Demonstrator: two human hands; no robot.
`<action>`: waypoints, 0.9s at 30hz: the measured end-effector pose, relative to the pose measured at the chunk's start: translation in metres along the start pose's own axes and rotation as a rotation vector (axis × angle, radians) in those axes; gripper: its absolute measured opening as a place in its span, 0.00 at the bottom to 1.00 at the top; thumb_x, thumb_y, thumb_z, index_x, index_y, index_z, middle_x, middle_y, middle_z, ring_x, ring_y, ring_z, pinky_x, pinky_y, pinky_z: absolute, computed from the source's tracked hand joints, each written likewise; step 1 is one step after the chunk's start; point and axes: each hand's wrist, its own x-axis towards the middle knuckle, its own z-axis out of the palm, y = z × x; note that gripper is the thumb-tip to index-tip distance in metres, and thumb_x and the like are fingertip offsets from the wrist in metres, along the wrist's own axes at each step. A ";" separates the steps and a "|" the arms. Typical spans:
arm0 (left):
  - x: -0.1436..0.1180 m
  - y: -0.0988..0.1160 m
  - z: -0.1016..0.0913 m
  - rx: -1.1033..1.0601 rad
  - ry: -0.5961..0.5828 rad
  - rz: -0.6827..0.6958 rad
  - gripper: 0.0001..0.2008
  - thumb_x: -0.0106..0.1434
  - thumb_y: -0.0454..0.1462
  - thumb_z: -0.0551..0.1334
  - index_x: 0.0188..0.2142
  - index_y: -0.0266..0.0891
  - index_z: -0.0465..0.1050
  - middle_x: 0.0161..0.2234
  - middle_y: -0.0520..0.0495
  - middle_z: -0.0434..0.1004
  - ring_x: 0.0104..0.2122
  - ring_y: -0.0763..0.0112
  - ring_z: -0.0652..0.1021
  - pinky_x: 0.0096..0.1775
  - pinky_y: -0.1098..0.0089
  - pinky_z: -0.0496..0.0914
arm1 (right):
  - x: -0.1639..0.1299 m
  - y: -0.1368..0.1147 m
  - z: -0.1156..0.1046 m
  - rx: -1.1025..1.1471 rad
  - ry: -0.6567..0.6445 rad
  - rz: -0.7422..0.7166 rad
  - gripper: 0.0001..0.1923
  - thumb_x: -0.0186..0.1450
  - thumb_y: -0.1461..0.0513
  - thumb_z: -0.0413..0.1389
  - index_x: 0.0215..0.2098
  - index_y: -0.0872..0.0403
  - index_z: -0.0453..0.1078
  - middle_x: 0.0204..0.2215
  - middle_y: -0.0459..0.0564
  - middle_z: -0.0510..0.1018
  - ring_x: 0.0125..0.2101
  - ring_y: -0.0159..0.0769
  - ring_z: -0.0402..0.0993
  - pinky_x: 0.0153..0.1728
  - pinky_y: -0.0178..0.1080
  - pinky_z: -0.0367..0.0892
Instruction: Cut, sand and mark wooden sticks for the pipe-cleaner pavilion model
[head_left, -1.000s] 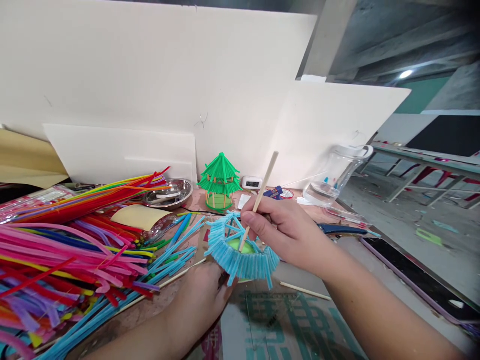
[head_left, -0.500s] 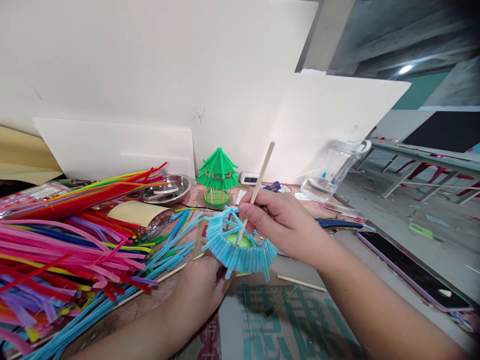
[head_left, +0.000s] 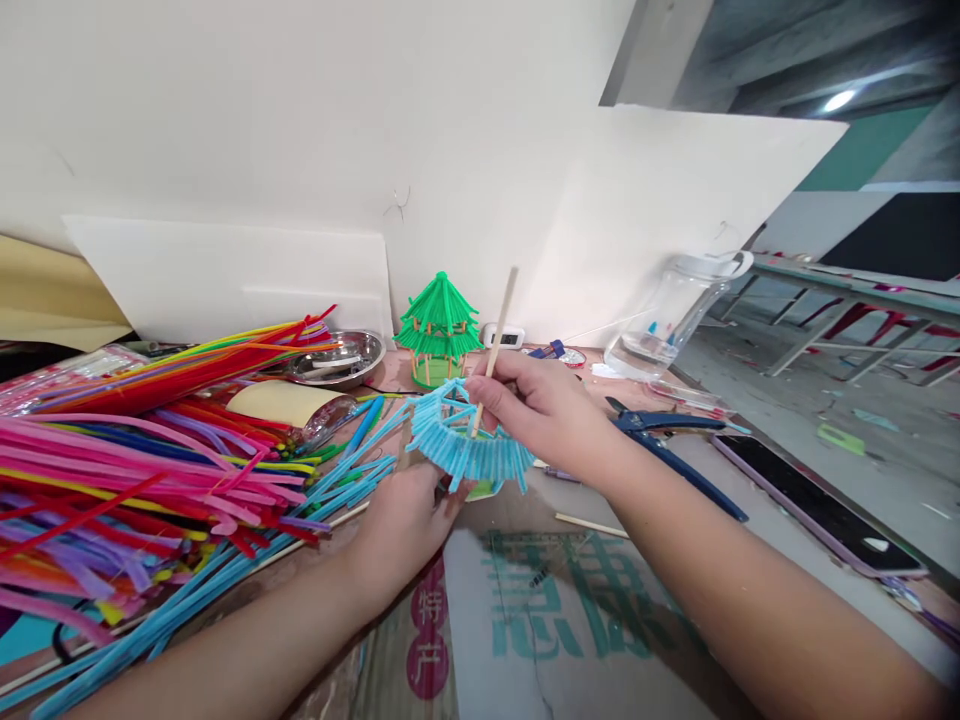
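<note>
A small blue pavilion model (head_left: pixel 476 455) has a ring-shaped roof of pipe-cleaner pieces, open at the top, with a green base partly showing beneath. My left hand (head_left: pixel 409 510) is closed on its lower left side, most of the grip hidden under the roof. Between the thumb and fingers of my right hand (head_left: pixel 525 400) is a thin wooden stick (head_left: pixel 500 325), tilted, its lower end inside the roof opening. Behind the blue model stands a finished-looking green pavilion (head_left: pixel 439 330) with a two-tier roof.
Many coloured pipe cleaners (head_left: pixel 150 480) spread across the left. A metal bowl (head_left: pixel 367 365) and a small digital clock (head_left: pixel 504 337) stand at the back. To the right are a water jug (head_left: pixel 671 320), blue-handled pliers (head_left: pixel 682 465) and a phone (head_left: pixel 814 500). A short stick (head_left: pixel 592 526) lies in front.
The stick has moved slightly left and stands more upright, its lower end still in the roof opening. The camera view has shifted, and more of the pliers shows.
</note>
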 end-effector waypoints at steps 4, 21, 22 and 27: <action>0.000 0.001 -0.001 0.023 -0.001 -0.011 0.16 0.69 0.43 0.54 0.38 0.38 0.77 0.34 0.39 0.82 0.34 0.56 0.81 0.34 0.64 0.69 | -0.001 0.003 0.001 0.137 0.131 0.063 0.15 0.71 0.55 0.50 0.31 0.55 0.67 0.19 0.43 0.71 0.20 0.29 0.66 0.23 0.33 0.57; -0.001 0.003 0.000 0.062 0.017 0.001 0.16 0.69 0.45 0.55 0.38 0.39 0.78 0.36 0.39 0.83 0.38 0.56 0.81 0.37 0.65 0.69 | -0.002 -0.004 -0.003 0.081 0.093 -0.006 0.13 0.72 0.57 0.49 0.31 0.53 0.65 0.20 0.42 0.71 0.22 0.29 0.67 0.25 0.34 0.57; -0.001 0.004 0.000 0.064 0.015 -0.001 0.16 0.69 0.44 0.55 0.38 0.39 0.79 0.36 0.39 0.83 0.39 0.56 0.81 0.37 0.65 0.69 | -0.002 -0.004 -0.002 0.095 0.091 -0.007 0.13 0.72 0.57 0.49 0.31 0.53 0.65 0.20 0.42 0.71 0.22 0.29 0.67 0.25 0.34 0.57; 0.001 0.005 0.001 0.080 -0.014 -0.017 0.16 0.69 0.43 0.55 0.38 0.38 0.79 0.37 0.38 0.83 0.38 0.55 0.81 0.36 0.64 0.69 | -0.001 -0.004 0.000 0.062 0.078 -0.005 0.14 0.72 0.56 0.49 0.30 0.54 0.65 0.20 0.42 0.70 0.22 0.29 0.66 0.25 0.34 0.57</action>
